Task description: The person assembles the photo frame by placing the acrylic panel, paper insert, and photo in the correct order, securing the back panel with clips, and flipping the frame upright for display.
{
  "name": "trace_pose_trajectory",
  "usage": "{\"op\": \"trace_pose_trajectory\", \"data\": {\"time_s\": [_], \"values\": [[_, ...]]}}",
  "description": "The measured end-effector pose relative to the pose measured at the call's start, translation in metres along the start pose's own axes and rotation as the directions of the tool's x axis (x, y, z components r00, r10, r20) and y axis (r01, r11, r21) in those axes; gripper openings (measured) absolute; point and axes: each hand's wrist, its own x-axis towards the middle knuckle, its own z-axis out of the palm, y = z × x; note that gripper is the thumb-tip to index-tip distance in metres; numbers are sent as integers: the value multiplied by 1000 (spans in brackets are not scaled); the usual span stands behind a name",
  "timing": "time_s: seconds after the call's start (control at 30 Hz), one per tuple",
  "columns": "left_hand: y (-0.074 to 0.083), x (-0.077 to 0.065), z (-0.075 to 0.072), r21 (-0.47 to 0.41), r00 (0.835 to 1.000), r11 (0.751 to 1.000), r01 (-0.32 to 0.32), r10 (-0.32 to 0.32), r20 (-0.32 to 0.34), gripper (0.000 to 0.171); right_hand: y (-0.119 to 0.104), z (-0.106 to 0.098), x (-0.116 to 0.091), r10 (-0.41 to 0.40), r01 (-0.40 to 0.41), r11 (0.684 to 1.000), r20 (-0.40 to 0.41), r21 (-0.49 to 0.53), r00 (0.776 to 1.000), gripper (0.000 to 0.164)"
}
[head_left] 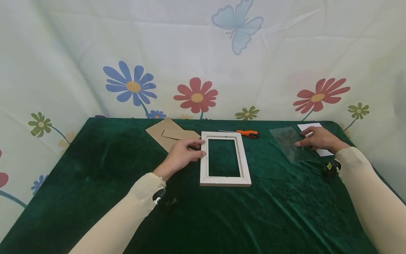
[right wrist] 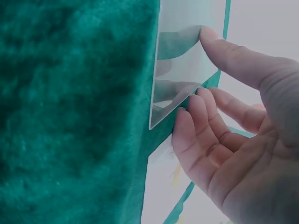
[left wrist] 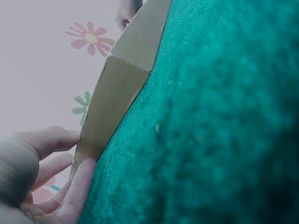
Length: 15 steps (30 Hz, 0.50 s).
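Note:
A white picture frame [head_left: 245, 165] lies on the green cloth, its opening showing the cloth beneath. My left hand [head_left: 182, 155] is at the frame's left side, thumb and forefinger spread along it with their tips on the border. In the left wrist view, its fingers touch the frame's plain wooden side [left wrist: 114, 102]. Far to the right, my right hand [head_left: 320, 139] holds a clear pane [head_left: 285, 141] by its right edge, thumb on the pane. The right wrist view shows the pane's corner [right wrist: 161, 109] tilted up, fingertips along its edge.
A brown backing board [head_left: 158, 132] with a cut flap lies behind my left hand. An orange-handled screwdriver [head_left: 247, 133] lies behind the frame. White paper [head_left: 325, 152] sits under my right hand. A flower-printed curtain [head_left: 177, 46] hangs behind the table's far edge.

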Motion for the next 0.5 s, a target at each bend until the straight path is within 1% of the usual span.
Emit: {"op": "trace_pose_trajectory", "data": {"time_s": [0.2,0.37,0.5], "values": [[2,0,-1,3,1000,1000,7,-7,-4,49,-6,-1,2,36,-37,999,-23,-31,999,78],[1,0,0,9,1000,1000,1,-1,-12,48,-6,-2,3,65,-67,996,-32,-65,997,73],[1,0,1,11,1000,1000,6,-6,-11,48,-3,-2,1,53,-54,997,-27,-59,998,71]]}}
